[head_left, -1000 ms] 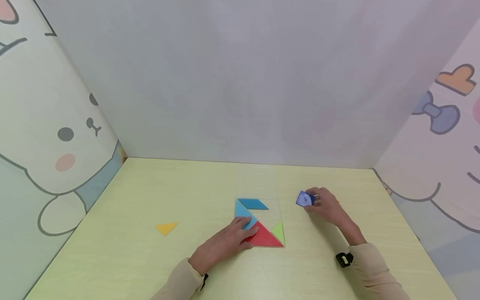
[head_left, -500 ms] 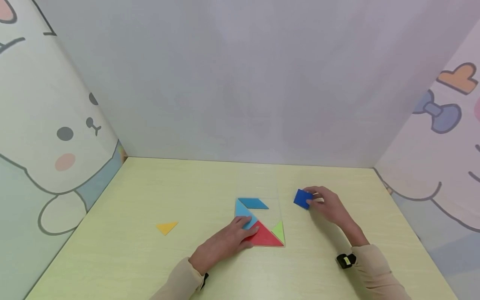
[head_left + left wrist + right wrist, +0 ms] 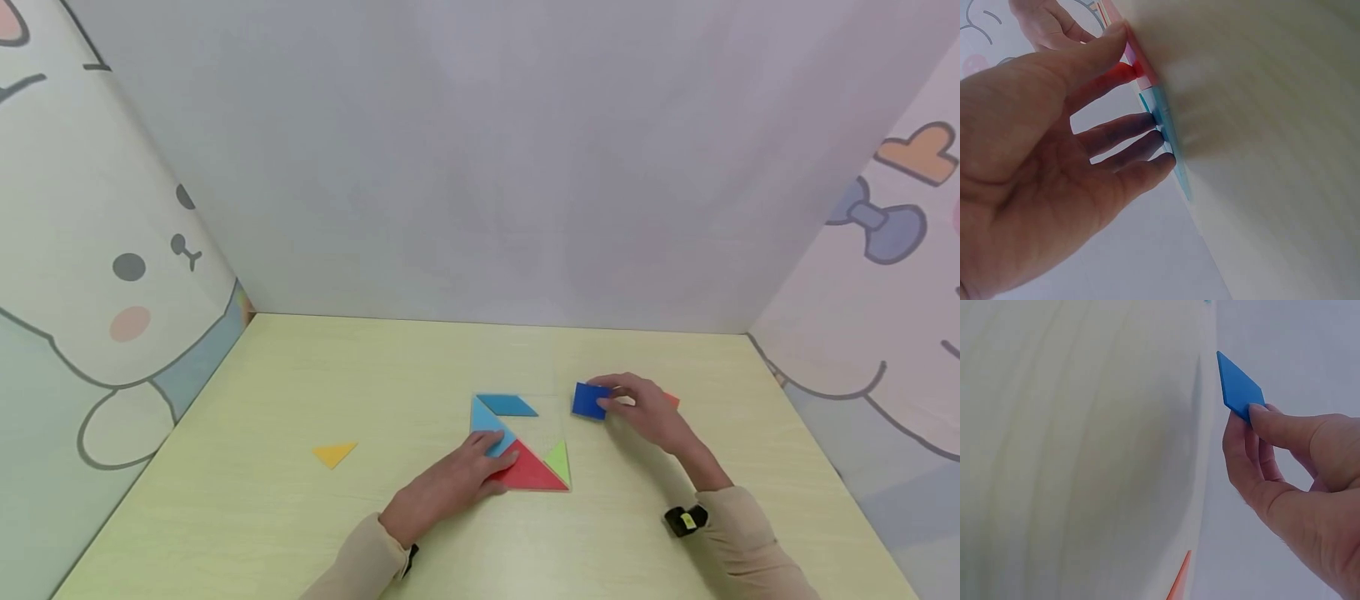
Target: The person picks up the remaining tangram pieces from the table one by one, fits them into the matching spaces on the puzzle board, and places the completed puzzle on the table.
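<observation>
My right hand [image 3: 648,412] pinches a blue square tangram piece [image 3: 588,401] between thumb and fingertips, above the table to the right of a clear tray [image 3: 558,421]. In the right wrist view the blue square [image 3: 1239,387] tilts up off the tabletop. My left hand [image 3: 450,479] rests its fingertips on a light blue triangle [image 3: 485,421] and its thumb on a red triangle [image 3: 531,472]; both lie in the tray. A blue parallelogram [image 3: 507,406] and a green triangle [image 3: 559,461] lie in it too, at the back and at the right edge.
A yellow triangle [image 3: 334,454] lies alone on the table to the left. Behind my right hand shows part of an orange-red piece [image 3: 672,401]. A clear sheet [image 3: 514,358] lies just beyond the tray. Printed cloth walls stand around the table [image 3: 225,500].
My right hand has shifted slightly left with the blue square, which has turned from edge-tilted and shiny to nearly face-on and straight. The orange-red piece shows more. My left hand stays put.
</observation>
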The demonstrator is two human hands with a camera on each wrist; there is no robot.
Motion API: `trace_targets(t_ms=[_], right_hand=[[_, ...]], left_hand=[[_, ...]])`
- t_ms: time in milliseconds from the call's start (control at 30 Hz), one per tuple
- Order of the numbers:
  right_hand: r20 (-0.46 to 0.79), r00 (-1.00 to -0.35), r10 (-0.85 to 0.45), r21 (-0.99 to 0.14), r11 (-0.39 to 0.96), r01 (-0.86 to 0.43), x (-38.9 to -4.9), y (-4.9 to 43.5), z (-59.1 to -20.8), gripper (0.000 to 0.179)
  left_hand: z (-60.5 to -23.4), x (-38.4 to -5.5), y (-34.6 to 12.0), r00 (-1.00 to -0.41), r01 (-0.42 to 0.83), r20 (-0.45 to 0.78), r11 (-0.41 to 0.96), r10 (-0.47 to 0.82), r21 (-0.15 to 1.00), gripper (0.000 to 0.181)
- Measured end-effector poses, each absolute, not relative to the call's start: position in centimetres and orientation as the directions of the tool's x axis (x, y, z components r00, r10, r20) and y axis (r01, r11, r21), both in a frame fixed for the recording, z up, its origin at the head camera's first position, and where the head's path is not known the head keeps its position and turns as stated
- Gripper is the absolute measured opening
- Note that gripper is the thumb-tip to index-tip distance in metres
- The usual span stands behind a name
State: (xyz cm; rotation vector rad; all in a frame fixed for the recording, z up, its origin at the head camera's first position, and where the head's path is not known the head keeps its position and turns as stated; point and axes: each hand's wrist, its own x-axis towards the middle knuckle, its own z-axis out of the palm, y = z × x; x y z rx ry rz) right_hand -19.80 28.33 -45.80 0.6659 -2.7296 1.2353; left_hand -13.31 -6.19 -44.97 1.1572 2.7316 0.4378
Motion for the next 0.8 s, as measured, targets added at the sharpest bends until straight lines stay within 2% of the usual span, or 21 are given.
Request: trace_targets(t_ms=[300,533,800], right_hand=[[0.199,-0.906,-0.374,-0.732,0.558,-0.391,-19.7,27.5,-45.5,0.033],[0.208,-0.883,-0.420,-0.729,0.535,-0.426,-19.6,26.7,-45.4,0.033],[0.124,-0.877,-0.465,-0.793,0.485,-0.369,-20.0,25.8,-45.7,0.033]], left_hand=[[-44.9,-13.3,-6.2,-0.693,0.677,-0.026,0.664,0.720,0.318,0.051],[-44.9,-13.3,-6.1,-0.697,0.670,-0.033,0.667,0.716,0.326,0.050],[-44.8,-13.3,-6.2,-0.697,0.672,-0.030,0.667,0.717,0.322,0.051]])
